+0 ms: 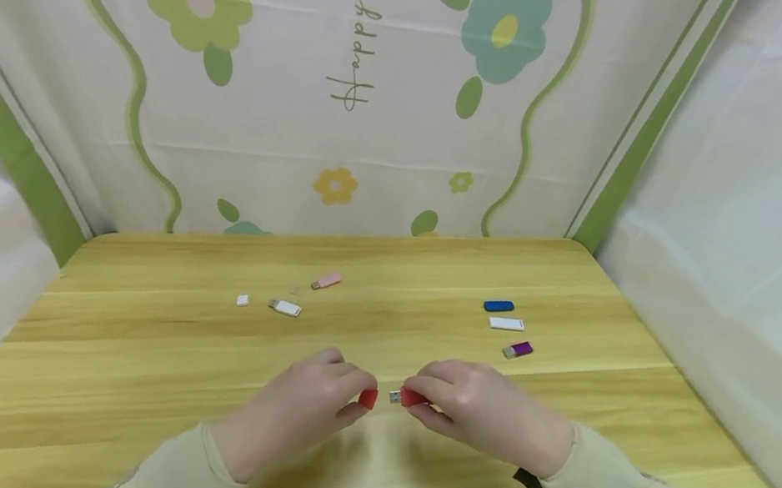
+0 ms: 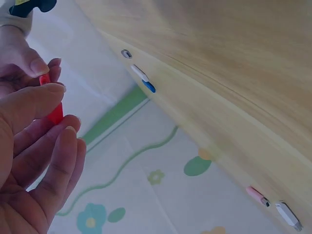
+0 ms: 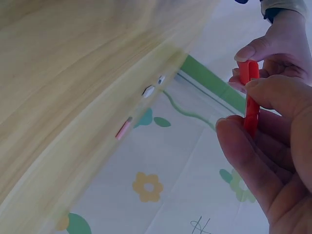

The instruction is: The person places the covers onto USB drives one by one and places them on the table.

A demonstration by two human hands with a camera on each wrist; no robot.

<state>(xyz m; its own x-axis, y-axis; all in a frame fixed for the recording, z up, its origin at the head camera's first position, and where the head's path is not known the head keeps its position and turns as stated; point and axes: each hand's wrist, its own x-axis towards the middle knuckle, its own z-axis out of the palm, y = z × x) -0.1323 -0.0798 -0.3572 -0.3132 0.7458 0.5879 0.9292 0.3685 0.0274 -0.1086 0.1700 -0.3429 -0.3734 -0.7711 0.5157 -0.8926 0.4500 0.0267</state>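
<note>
Here, both hands (image 1: 315, 394) (image 1: 469, 402) pinching, left a red cap (image 1: 369, 398), right a red USB stick (image 1: 409, 397), just apart

The left hand (image 1: 302, 409) holds a bright red cap (image 1: 369, 399); the right hand (image 1: 471, 405), a matching red USB stick (image 1: 412, 397) with a silver plug. Beyond the right hand lie a purple stick (image 1: 521, 349) with a silver end, a white piece (image 1: 506, 324) and a deep blue piece (image 1: 499, 306). Beyond the left hand are a pink stick (image 1: 328, 281), a white stick (image 1: 287, 308) and a small white cap (image 1: 243, 301). Under the hands, the surface (image 1: 172, 353) is yellowish with streaky wood grain. Facing them, a white cloth (image 1: 423, 155) carries a teal flower (image 1: 505, 31) with a yellow centre, a yellow-green flower (image 1: 203, 32) with a pink centre, green leaves, wavy green lines and dark lettering.
</note>
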